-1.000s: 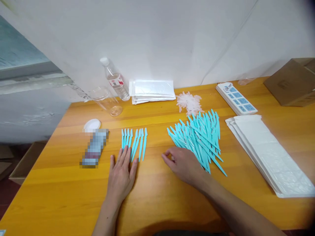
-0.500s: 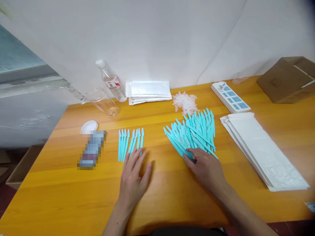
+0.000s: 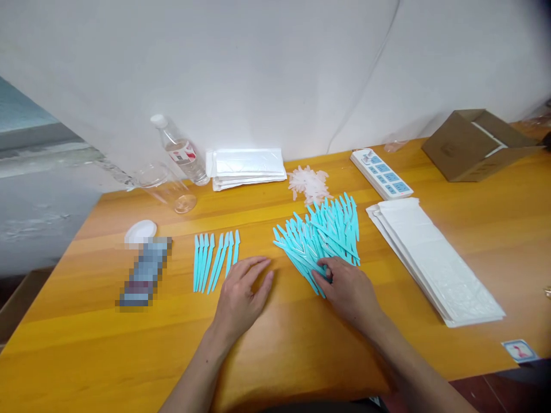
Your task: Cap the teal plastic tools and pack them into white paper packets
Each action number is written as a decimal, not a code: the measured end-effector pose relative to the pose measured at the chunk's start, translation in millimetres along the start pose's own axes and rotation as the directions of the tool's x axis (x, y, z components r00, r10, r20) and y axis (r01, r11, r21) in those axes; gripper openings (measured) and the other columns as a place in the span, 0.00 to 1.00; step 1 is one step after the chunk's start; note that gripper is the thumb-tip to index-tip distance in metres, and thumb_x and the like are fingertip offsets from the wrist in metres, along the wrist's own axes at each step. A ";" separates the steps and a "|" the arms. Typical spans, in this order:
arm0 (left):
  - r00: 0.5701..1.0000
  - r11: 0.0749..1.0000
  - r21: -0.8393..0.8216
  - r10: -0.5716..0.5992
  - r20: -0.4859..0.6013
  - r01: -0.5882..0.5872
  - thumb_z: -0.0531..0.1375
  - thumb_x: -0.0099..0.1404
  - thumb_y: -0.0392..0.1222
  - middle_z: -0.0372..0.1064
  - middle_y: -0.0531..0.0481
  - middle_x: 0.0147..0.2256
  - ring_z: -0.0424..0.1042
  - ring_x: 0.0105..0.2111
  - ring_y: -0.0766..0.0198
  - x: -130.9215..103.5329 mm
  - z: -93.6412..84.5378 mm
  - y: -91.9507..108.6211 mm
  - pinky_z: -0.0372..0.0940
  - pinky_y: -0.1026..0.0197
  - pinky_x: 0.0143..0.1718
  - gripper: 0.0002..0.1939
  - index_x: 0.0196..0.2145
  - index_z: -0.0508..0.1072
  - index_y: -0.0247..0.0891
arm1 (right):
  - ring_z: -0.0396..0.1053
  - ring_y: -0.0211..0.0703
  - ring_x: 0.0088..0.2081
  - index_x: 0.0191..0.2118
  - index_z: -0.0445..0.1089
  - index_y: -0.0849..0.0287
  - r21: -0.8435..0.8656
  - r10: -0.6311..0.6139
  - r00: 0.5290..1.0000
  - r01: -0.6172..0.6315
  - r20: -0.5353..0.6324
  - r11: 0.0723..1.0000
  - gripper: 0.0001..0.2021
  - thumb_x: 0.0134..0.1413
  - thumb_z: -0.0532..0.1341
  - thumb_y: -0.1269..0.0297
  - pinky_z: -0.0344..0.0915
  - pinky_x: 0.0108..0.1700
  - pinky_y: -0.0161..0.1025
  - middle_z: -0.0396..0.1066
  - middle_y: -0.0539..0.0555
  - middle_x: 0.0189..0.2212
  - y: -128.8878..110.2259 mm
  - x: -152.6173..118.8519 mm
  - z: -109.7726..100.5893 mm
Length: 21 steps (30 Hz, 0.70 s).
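My right hand (image 3: pixel 349 289) is at the near edge of a loose pile of turquoise eyebrow razors (image 3: pixel 321 235). Its thumb and index finger close on the handle end of a razor there; the other fingers are curled under and partly hidden. My left hand (image 3: pixel 244 292) hovers over the table with nothing in it, fingers bent and thumb apart. Just left of it, several more eyebrow razors (image 3: pixel 215 258) lie side by side in a row, tips pointing away from me. Behind the pile is a heap of small translucent pinkish caps (image 3: pixel 309 182).
White plastic packets lie in stacks at the back (image 3: pixel 247 163) and right (image 3: pixel 434 261). A power strip (image 3: pixel 382 175) and cardboard box (image 3: pixel 465 146) are back right. At left are a bottle (image 3: pixel 185 155), a clear jar (image 3: pixel 166 189), a white lid (image 3: pixel 141 231) and a blurred-out flat object (image 3: pixel 145 272).
My left hand has shifted right, away from the row of razors and toward the pile. My right hand stays at the pile's near edge. The view has turned slightly right.
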<state>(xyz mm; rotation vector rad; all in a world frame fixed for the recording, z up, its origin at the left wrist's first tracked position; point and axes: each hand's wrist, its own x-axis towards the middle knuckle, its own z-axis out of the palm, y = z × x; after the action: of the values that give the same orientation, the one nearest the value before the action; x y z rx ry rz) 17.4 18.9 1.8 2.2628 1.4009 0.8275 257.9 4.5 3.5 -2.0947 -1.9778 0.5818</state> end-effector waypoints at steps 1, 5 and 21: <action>1.000 1.000 -0.005 0.000 0.005 0.000 0.59 0.68 0.40 0.74 0.45 0.48 0.72 0.50 0.58 3.7 -1.6 -1.1 0.66 0.53 0.53 0.15 0.51 0.74 0.41 | 0.70 0.44 0.31 0.43 0.74 0.59 0.035 0.007 1.000 -0.007 0.011 0.999 0.12 0.61 0.57 0.59 0.56 0.33 0.38 0.74 0.54 0.33 1.1 1.9 -0.9; 1.000 0.998 -0.061 0.008 0.021 -0.006 0.58 0.69 0.42 0.75 0.45 0.47 0.73 0.47 0.59 34.2 -6.8 -7.7 0.66 0.56 0.51 0.13 0.49 0.76 0.41 | 0.65 0.40 0.26 0.33 0.74 0.57 0.197 0.017 0.998 -0.028 0.054 0.980 0.09 0.60 0.58 0.61 0.54 0.30 0.36 0.67 0.48 0.22 5.5 7.5 -8.7; 0.930 0.949 0.128 -0.308 0.199 0.287 0.64 0.56 0.43 0.76 0.39 0.30 0.73 0.37 0.50 247.5 81.1 -22.1 0.63 0.54 0.40 0.09 0.24 0.78 0.35 | 0.58 0.37 0.26 0.40 0.76 0.57 0.623 -0.191 0.924 -0.062 0.330 0.780 0.18 0.61 0.57 0.48 0.56 0.29 0.35 0.66 0.48 0.25 42.4 30.6 -53.3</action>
<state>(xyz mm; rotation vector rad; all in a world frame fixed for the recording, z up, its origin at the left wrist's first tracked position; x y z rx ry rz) 138.3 250.6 -0.7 2.0593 1.6534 0.4092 319.3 37.7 29.9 -1.5621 -1.6648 1.4901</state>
